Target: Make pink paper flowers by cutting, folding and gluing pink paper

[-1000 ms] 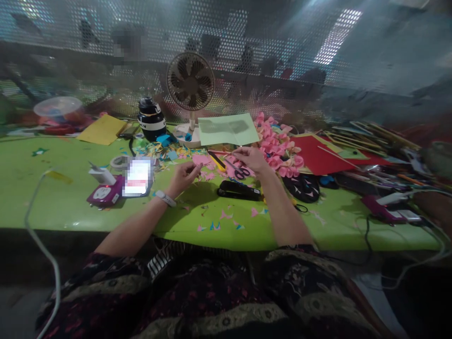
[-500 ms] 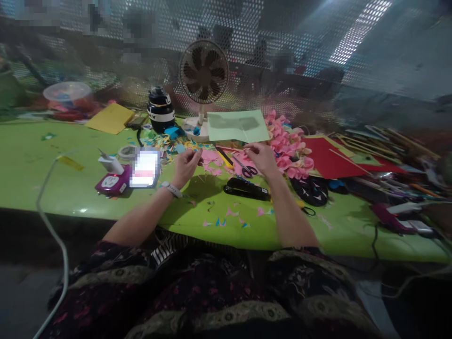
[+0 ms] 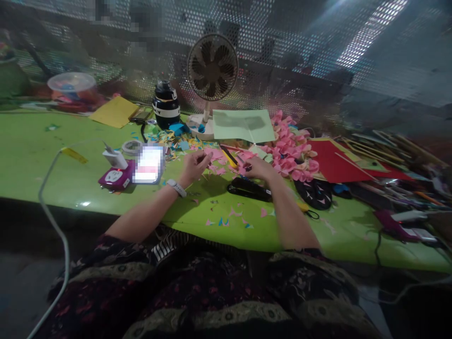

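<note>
My left hand (image 3: 195, 167) is closed in a pinch at the left edge of the pink paper pieces (image 3: 219, 157); whatever lies between the fingertips is too small to make out. My right hand (image 3: 259, 168) has its fingers closed at the handles of the scissors (image 3: 241, 161), which the hand mostly covers. A yellow and black utility knife (image 3: 229, 157) lies between the hands on the pink paper. Just below the right hand rests a black stapler (image 3: 248, 189). Pink paper petals (image 3: 291, 146) are heaped to the right.
A phone (image 3: 148, 165) leans by a purple power socket (image 3: 116, 178) on the left. Behind stand a black bottle (image 3: 165, 106), a fan (image 3: 212, 68) and a pale green sheet (image 3: 243, 126). Red paper (image 3: 339, 162) and sticks lie right. Paper scraps (image 3: 231, 221) dot the green table (image 3: 197, 230).
My right hand has come down onto the scissors handles, which were uncovered before. A pale green paper piece now shows behind it. My left hand stays pinched. The view has shifted slightly.
</note>
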Demonstrator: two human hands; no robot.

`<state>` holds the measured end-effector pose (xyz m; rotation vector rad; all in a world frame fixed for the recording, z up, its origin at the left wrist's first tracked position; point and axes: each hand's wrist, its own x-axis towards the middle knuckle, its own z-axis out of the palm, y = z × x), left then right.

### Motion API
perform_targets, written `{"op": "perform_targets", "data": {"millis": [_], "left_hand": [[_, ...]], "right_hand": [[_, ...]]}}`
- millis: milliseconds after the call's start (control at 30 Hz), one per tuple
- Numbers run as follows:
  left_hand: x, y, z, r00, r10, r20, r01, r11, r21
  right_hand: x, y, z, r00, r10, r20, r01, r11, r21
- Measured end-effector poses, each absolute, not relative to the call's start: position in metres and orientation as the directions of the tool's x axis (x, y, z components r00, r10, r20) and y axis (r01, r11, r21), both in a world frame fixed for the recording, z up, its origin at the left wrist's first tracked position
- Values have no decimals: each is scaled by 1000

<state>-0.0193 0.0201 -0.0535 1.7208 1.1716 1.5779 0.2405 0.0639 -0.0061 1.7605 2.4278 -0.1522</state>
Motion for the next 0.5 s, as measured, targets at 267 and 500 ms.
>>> {"op": "perform_targets", "data": {"millis": [267,500], "left_hand": [[-19,17,-52,-1,852,524,311,-498,809],[-20,15,-50,47,846,531,329,-515,792]], "right_hand": [[235,62,-14,-304,945,-116,941,317,120],[232,61,-14,-267,960,-88,942,280,186]]}}
